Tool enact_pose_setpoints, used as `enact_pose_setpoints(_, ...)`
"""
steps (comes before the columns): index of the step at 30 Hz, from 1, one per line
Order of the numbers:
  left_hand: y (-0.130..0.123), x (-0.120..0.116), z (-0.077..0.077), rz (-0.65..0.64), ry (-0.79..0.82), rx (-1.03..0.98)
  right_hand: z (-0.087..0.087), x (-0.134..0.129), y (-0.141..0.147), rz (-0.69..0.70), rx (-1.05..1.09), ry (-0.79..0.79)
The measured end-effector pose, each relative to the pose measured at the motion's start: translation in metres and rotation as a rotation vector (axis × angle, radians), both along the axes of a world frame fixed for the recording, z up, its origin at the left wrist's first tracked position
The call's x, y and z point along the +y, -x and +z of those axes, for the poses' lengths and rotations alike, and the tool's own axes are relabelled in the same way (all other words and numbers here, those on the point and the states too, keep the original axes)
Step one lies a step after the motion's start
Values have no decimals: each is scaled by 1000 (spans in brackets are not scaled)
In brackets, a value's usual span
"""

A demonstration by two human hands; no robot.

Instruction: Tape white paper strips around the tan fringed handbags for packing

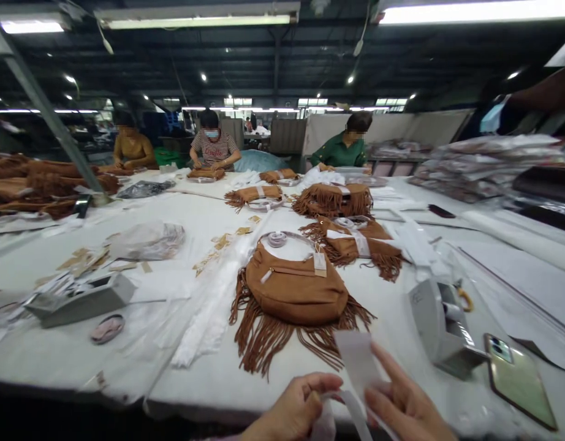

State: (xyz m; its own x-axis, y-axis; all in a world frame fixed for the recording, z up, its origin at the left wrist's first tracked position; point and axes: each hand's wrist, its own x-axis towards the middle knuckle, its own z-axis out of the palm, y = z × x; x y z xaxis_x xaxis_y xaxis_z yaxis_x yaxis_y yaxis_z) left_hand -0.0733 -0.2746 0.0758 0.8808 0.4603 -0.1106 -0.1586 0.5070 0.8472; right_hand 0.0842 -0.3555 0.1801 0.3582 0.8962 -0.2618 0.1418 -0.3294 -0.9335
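At the table's near edge, my left hand (298,407) is closed, thumb and fingers pinching a translucent white strip (353,413). My right hand (404,401) grips a wider white paper-like strip (356,355) between thumb and fingers, its free end pointing up. Whether both strips are one piece I cannot tell. Just beyond my hands lies a brown fringed handbag (296,285), flat on the table, its fringe spread toward me. A zip crosses its front, and a white hang tag (320,262) rests near its upper right. A wrapped strap coil (277,239) sits above it.
A grey tape dispenser (441,327) and a phone (516,380) are at right; another dispenser (83,300) is at left. More brown bags (333,199) lie beyond. Plastic-wrapped packs (489,165) are piled at far right. Several people work across the table. A metal post (48,104) rises at left.
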Motion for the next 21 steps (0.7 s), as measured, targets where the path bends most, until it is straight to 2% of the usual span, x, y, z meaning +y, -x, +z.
enact_pose_setpoints(3,-9,2,-1,101,176,-94,-42,-2,12,142,41,92)
enact_pose_setpoints(4,-11,4,-2,145,181,-47,-52,-2,13,185,50,118)
enact_pose_setpoints(6,-14,10,-5,199,91,114,-63,-4,9,234,62,151)
enact_pose_setpoints(8,-14,13,-1,154,-88,231,-58,-8,2,218,40,165)
enact_pose_setpoints(10,-11,12,7,118,-281,262,-42,-15,-2,163,-18,160)
enact_pose_setpoints(11,-9,10,10,140,-373,263,-33,-20,-2,134,-55,152)
enact_pose_setpoints(12,-7,9,11,221,-456,268,-26,-24,0,122,-85,132)
enact_pose_setpoints(14,-3,11,4,267,-569,272,-23,-32,7,120,-120,86)
enact_pose_setpoints(16,0,15,-14,223,-463,368,-33,-38,18,46,-122,66)
enact_pose_setpoints(18,5,20,-33,277,-325,471,-49,-43,31,-60,-92,90)
enact_pose_setpoints(21,14,31,-44,355,-274,534,-61,-53,42,-106,-20,120)
